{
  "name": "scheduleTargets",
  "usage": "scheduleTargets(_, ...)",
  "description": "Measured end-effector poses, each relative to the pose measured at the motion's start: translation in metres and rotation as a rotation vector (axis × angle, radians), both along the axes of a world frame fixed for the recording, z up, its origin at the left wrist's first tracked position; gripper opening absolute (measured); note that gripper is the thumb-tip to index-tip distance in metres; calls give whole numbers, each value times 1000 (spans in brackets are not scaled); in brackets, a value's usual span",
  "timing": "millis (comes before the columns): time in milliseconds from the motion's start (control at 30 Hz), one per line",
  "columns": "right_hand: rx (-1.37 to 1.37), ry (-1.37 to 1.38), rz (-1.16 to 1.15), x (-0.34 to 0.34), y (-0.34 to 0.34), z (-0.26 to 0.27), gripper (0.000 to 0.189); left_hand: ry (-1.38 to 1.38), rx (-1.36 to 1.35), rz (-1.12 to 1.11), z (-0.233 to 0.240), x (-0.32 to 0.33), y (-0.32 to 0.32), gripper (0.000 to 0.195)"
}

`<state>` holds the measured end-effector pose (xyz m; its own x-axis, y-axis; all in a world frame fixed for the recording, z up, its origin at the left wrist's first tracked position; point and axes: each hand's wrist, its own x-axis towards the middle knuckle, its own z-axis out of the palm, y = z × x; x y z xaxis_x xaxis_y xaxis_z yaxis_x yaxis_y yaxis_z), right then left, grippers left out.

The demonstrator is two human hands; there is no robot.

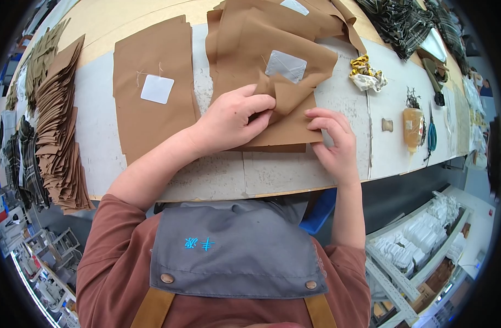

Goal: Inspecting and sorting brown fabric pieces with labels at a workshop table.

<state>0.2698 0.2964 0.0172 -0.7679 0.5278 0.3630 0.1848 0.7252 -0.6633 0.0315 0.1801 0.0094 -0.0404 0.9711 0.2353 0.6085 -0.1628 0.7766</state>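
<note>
My left hand (238,119) pinches a folded-back part of a brown fabric panel (289,129) between thumb and fingers. At the panel's right edge, my right hand (336,137) has its fingertips on top of the cloth and its thumb near the lower corner. More brown fabric pieces (234,49) lie beneath and behind, rumpled towards the far side. On the turned-back cloth sits a whitish rounded patch (286,66) with loose threads. To the left is a stack of brown panels (152,127), topped by a similar white patch (157,89).
Fanned brown pieces (57,143) line the table's left end. At right lie a patterned cloth scrap (366,74), a small tan block (387,125), a bottle of amber liquid (412,127) and blue-handled scissors (432,135). Dark plaid fabric (398,24) is heaped at the far right.
</note>
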Motion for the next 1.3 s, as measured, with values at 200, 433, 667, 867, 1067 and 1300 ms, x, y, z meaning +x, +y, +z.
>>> scheduleTargets(200,-79,28,-88,-19,2,1,25,278,50,-94,19,5,-4,22)
scheduleTargets(433,-157,128,-308,-18,-3,3,26,-96,113,55,3,6,0,60)
scheduleTargets(667,271,-259,122,2,-9,-4,19,-85,-238,-50,34,2,-5,80)
scheduleTargets(867,292,-274,125,-1,-4,-3,18,31,-273,-152,16,1,-5,63)
scheduleTargets(1067,239,-290,105,-3,-1,9,20,157,-142,-140,-3,-1,-9,43)
scheduleTargets(1300,299,-331,207,11,-5,0,20,-14,-330,-100,21,2,-8,48)
